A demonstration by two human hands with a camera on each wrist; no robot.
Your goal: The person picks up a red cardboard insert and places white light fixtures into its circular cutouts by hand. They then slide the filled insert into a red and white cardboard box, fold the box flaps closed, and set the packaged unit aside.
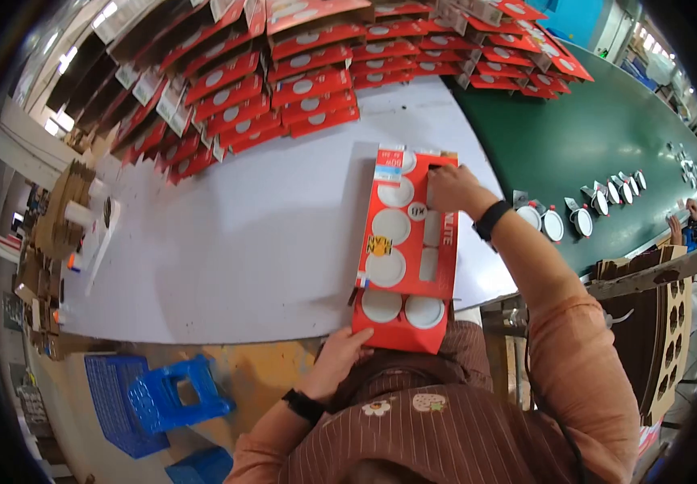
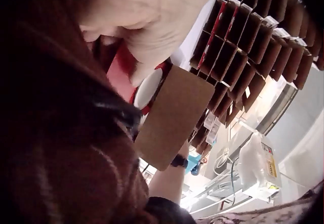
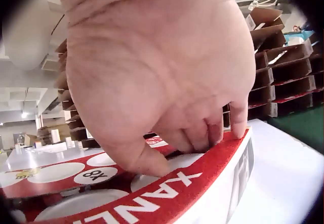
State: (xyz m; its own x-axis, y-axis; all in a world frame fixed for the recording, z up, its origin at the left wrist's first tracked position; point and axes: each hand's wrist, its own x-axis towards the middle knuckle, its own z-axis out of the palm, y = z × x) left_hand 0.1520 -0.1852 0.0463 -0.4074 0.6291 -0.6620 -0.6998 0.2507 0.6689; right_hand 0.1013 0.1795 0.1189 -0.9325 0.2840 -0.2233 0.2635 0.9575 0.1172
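A red printed carton [image 1: 413, 222], with white discs pictured on it and cut-out windows, lies lengthwise at the near edge of the white table. From its near end sticks out a red inner tray [image 1: 401, 335] bearing two white round lamps [image 1: 381, 306]. My left hand [image 1: 339, 359] grips that tray's near left corner, thumb on top. In the left wrist view a plain brown cardboard panel [image 2: 177, 115] stands beside the lamp. My right hand [image 1: 460, 192] reaches into a window at the carton's far right, fingers bent down inside [image 3: 162, 82]; their tips are partly hidden.
Stacked rows of red cartons [image 1: 312, 85] line the far side of the white table [image 1: 227, 234]. To the right, a green table [image 1: 526, 137] carries several white round lamps [image 1: 553, 225]. Blue plastic stools [image 1: 183, 395] stand on the floor at left.
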